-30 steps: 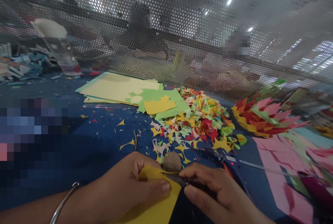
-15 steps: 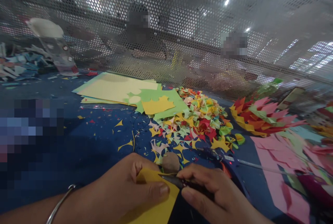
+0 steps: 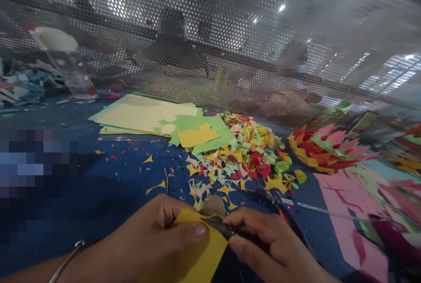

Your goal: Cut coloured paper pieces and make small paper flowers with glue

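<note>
At the bottom centre my left hand (image 3: 164, 235) pinches a sheet of yellow paper (image 3: 200, 261) between thumb and fingers. My right hand (image 3: 263, 239) is closed around a small pair of dark scissors (image 3: 217, 226), whose blades lie at the paper's upper edge. A thin strip of the paper curls above the blades. The scissors' handles are mostly hidden in my right palm. Just beyond the paper a round brownish-grey disc (image 3: 213, 205) lies on the dark blue table (image 3: 115, 213).
Paper scraps (image 3: 256, 147) are heaped behind my hands, beside stacked paper sheets (image 3: 141, 112). To the right lie a glue gun (image 3: 283, 199), pink paper pieces (image 3: 348, 217) and a folded paper flower (image 3: 332, 147). A plastic cup (image 3: 74, 68) stands left, before a perforated screen (image 3: 210, 55) with people behind.
The scissor blades have gone further into the yellow paper, and its cut edge now lifts in a curl. My hands stay nearly in place; the view has shifted slightly.
</note>
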A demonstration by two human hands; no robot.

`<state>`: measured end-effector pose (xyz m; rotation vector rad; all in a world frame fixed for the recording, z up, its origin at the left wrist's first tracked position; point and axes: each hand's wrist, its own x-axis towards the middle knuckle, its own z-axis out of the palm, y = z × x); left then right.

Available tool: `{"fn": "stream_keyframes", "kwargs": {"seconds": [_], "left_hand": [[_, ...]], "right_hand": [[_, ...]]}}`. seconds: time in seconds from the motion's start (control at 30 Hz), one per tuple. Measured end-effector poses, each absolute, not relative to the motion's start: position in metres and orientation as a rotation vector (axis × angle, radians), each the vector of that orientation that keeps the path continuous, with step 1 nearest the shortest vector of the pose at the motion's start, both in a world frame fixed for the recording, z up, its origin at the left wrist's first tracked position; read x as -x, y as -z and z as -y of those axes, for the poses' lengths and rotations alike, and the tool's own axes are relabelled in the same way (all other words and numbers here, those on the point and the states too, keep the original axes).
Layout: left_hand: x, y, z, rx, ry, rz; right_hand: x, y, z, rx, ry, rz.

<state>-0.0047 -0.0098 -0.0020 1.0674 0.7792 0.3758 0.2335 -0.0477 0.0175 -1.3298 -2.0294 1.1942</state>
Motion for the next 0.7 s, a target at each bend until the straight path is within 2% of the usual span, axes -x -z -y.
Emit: {"fn": "stream_keyframes", "kwargs": {"seconds": [0.7], "left_hand": [[0.0028,-0.0065,0.0116,-1.092,-0.351,-0.731]], "right_hand": [[-0.2329,-0.0202,0.0508,1.321,-1.254,2.019]]}}
